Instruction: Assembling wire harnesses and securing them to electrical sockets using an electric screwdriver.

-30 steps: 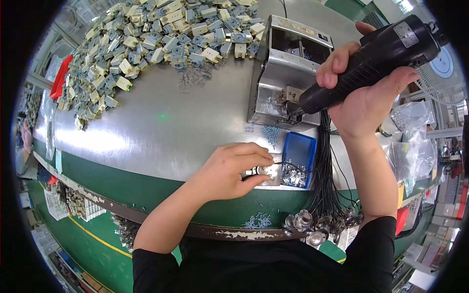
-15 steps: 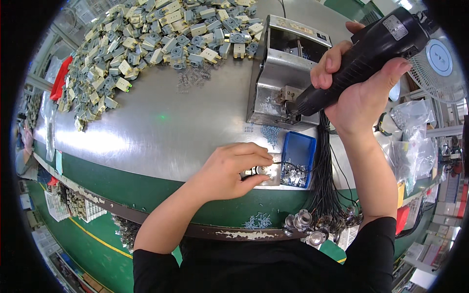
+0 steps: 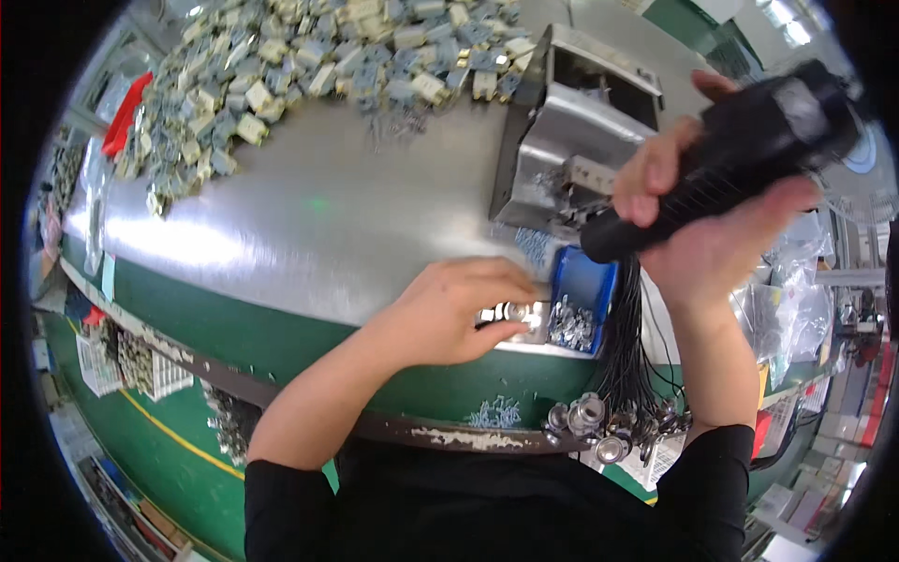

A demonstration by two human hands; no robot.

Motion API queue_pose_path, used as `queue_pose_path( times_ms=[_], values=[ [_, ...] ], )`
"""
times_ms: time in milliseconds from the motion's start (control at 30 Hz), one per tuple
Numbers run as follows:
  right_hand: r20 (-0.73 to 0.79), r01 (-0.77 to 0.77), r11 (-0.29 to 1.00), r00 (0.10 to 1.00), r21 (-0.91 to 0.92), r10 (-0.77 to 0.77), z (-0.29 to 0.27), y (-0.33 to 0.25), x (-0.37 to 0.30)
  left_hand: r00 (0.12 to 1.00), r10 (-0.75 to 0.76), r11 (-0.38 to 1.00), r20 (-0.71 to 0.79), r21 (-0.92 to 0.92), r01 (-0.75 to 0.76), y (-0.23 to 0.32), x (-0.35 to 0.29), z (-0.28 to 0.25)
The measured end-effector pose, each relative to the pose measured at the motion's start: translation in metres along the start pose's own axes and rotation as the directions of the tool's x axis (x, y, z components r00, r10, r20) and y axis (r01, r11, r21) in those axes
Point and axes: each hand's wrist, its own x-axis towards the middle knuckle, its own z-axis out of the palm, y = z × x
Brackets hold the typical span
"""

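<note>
My right hand (image 3: 688, 244) is wrapped round a thick black electric screwdriver (image 3: 740, 155), tilted with its lower end pointing down and left; both are smeared by motion. That end is just in front of a metal screw feeder box (image 3: 590, 126); the bit cannot be made out. My left hand (image 3: 459, 314) rests at the near side of the metal bench, thumb and fingers curled round a small shiny metal part (image 3: 492, 314). The part is partly hidden by the fingers and lies at a small metal plate (image 3: 536, 330).
A blue tray (image 3: 585, 262) of small metal pieces stands right of the plate. Loose screws (image 3: 534, 245) lie behind it, more screws (image 3: 494, 412) near the edge. Black cables (image 3: 629, 328) with round metal fittings (image 3: 588, 412) hang over the edge. Grey-and-cream parts (image 3: 309, 56) heap at the back left.
The screwdriver has come away from the feeder's front, toward me and slightly right, with my right hand. My left hand keeps its grip on the metal part. The whole view has shifted a little.
</note>
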Motion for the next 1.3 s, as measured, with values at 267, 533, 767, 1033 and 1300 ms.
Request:
queue_pose_path(
  times_ms=[267,533,767,1033,1300],
  values=[
    [0.184,-0.080,0.985,0.982,0.153,0.051,0.014,0.010,-0.038,0.999,0.024,1.000,-0.031,-0.004,-0.024,-0.009,-0.005,0.001],
    [0.148,-0.109,0.980,0.985,0.165,0.085,0.015,0.018,-0.048,1.000,0.011,1.000,-0.025,0.003,-0.011,-0.008,-0.006,0.003],
    [0.253,-0.059,0.979,0.967,0.195,0.008,0.010,0.027,-0.052,1.000,-0.006,1.000,-0.020,0.009,0.006,-0.008,-0.006,0.003],
    [0.283,-0.080,0.985,0.959,0.153,0.035,0.005,0.028,-0.058,0.999,-0.037,0.999,-0.017,-0.010,0.037,-0.007,-0.007,0.004],
    [0.320,-0.073,0.993,0.947,0.094,0.039,0.002,0.018,-0.056,0.999,0.004,1.000,-0.045,-0.026,-0.005,-0.009,-0.005,0.005]
  ],
)
